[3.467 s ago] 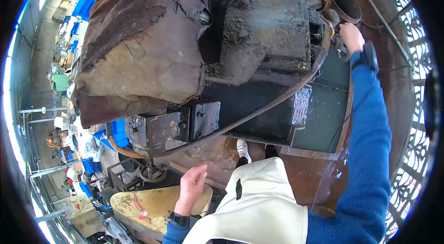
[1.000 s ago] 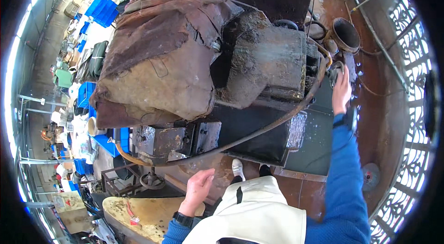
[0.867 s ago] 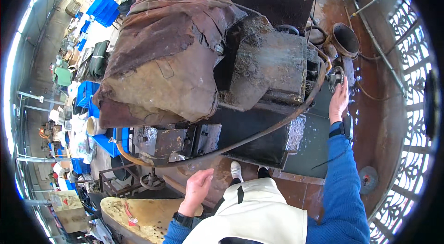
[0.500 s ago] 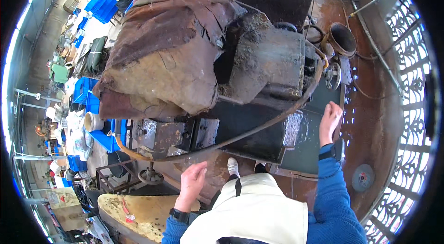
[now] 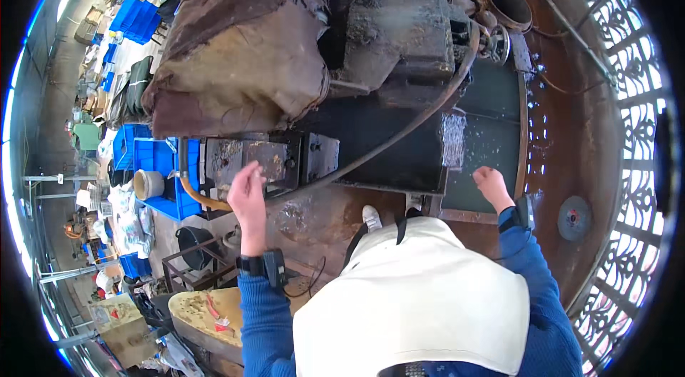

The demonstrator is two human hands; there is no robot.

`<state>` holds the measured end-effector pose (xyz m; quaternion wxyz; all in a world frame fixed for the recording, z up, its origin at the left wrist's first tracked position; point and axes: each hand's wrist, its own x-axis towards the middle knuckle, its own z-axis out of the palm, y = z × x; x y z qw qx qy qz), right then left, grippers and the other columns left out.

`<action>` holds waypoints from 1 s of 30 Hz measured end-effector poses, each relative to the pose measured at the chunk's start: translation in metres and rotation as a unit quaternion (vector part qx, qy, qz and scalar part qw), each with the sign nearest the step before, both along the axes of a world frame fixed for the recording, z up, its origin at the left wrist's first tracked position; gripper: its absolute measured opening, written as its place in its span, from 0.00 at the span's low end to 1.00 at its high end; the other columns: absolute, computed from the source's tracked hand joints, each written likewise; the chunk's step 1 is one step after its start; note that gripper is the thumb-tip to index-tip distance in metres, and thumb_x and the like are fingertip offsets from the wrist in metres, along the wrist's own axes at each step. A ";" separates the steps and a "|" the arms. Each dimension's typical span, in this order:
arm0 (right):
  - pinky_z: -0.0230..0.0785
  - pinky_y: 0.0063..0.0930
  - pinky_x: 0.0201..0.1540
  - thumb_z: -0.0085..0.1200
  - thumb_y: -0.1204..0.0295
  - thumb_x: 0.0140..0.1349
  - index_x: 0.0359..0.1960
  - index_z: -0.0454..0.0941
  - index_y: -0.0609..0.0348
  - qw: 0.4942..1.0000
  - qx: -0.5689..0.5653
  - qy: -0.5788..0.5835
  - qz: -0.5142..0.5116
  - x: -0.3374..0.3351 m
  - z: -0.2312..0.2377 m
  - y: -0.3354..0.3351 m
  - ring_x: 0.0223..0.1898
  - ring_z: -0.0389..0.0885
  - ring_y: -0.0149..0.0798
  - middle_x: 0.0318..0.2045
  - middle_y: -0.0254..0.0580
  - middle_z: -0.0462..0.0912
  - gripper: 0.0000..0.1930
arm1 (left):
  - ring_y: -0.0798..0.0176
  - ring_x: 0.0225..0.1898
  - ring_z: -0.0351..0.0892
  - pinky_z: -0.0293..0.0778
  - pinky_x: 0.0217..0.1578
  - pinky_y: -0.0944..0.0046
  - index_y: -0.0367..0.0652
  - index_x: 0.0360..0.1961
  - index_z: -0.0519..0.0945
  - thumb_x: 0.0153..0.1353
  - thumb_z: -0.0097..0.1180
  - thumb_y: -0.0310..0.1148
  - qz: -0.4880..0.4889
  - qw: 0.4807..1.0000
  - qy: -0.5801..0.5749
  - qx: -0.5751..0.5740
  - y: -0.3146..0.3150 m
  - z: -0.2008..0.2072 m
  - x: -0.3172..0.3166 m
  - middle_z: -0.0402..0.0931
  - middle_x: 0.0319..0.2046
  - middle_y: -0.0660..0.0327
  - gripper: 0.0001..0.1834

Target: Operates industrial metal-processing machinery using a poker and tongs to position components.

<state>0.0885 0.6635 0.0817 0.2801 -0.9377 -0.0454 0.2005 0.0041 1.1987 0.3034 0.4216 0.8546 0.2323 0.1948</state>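
My left hand [image 5: 247, 198] is raised in front of a rusty metal block [image 5: 267, 161] on the machine, beside the orange-brown end of a hose. Its fingers are bent toward the thumb; I cannot make out anything between them. Over the right end of a shallow tray of dark liquid [image 5: 491, 107] hovers my right hand [image 5: 494, 188], its fingers curled together with their inside hidden. Neither hand visibly touches the machine. A long dark hose [image 5: 385, 146] arcs between the hands. I wear a white apron [image 5: 421, 305].
A stained brown cover [image 5: 235, 70] drapes the machine, next to a dirt-caked metal housing [image 5: 399, 34]. Blue crates [image 5: 163, 163] and a black bucket [image 5: 196, 247] stand at left. A handwheel [image 5: 499, 46], a grey disc [image 5: 575, 218] and a patterned lattice [image 5: 635, 184] lie along the right.
My left hand has risen and moved left toward the metal block. The right hand has come lower and slightly left, its fingers more curled. The whole view has shifted over the machine.
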 end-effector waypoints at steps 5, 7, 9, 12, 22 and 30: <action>0.71 0.40 0.39 0.49 0.65 0.60 0.34 0.79 0.62 0.993 0.005 0.067 -0.094 -0.048 -0.014 -0.017 0.35 0.79 0.53 0.30 0.54 0.80 0.13 | 0.74 0.30 0.74 0.71 0.33 0.75 0.36 0.46 0.79 0.65 0.51 0.27 0.037 0.998 -0.053 -0.025 0.022 0.001 0.002 0.80 0.36 0.62 0.11; 0.71 0.44 0.42 0.47 0.64 0.60 0.33 0.79 0.62 0.989 0.006 0.090 -0.119 -0.064 -0.031 -0.031 0.38 0.79 0.58 0.33 0.58 0.80 0.14 | 0.75 0.30 0.74 0.71 0.32 0.76 0.36 0.46 0.79 0.65 0.51 0.27 0.044 0.997 -0.061 -0.029 0.027 0.006 0.005 0.80 0.35 0.62 0.11; 0.69 0.32 0.31 0.51 0.66 0.60 0.32 0.78 0.63 0.994 0.028 0.056 -0.086 -0.086 -0.072 -0.051 0.26 0.75 0.39 0.24 0.42 0.77 0.12 | 0.76 0.29 0.73 0.70 0.32 0.76 0.37 0.46 0.78 0.65 0.51 0.27 0.061 0.995 -0.070 -0.037 0.030 0.011 0.011 0.80 0.34 0.63 0.11; 0.68 0.26 0.24 0.54 0.67 0.61 0.30 0.77 0.64 0.992 0.046 0.059 -0.098 -0.105 -0.073 -0.046 0.20 0.74 0.30 0.19 0.35 0.75 0.11 | 0.73 0.30 0.74 0.71 0.33 0.74 0.37 0.45 0.79 0.64 0.52 0.27 0.068 0.993 -0.084 -0.049 0.035 0.011 0.015 0.80 0.35 0.61 0.10; 0.68 0.24 0.20 0.53 0.68 0.62 0.29 0.77 0.62 0.791 0.400 0.313 -0.342 -0.168 -0.075 -0.046 0.20 0.76 0.30 0.21 0.34 0.77 0.09 | 0.56 0.39 0.76 0.73 0.41 0.63 0.36 0.44 0.79 0.62 0.54 0.26 0.032 0.967 -0.149 0.204 0.068 -0.007 0.033 0.77 0.39 0.55 0.10; 0.65 0.27 0.21 0.41 0.65 0.64 0.30 0.72 0.49 0.828 0.294 0.365 -0.309 -0.186 -0.069 -0.032 0.22 0.71 0.30 0.27 0.30 0.71 0.08 | 0.57 0.42 0.75 0.71 0.45 0.63 0.37 0.44 0.79 0.63 0.52 0.26 0.064 0.949 -0.110 0.290 0.075 -0.022 0.033 0.76 0.40 0.54 0.09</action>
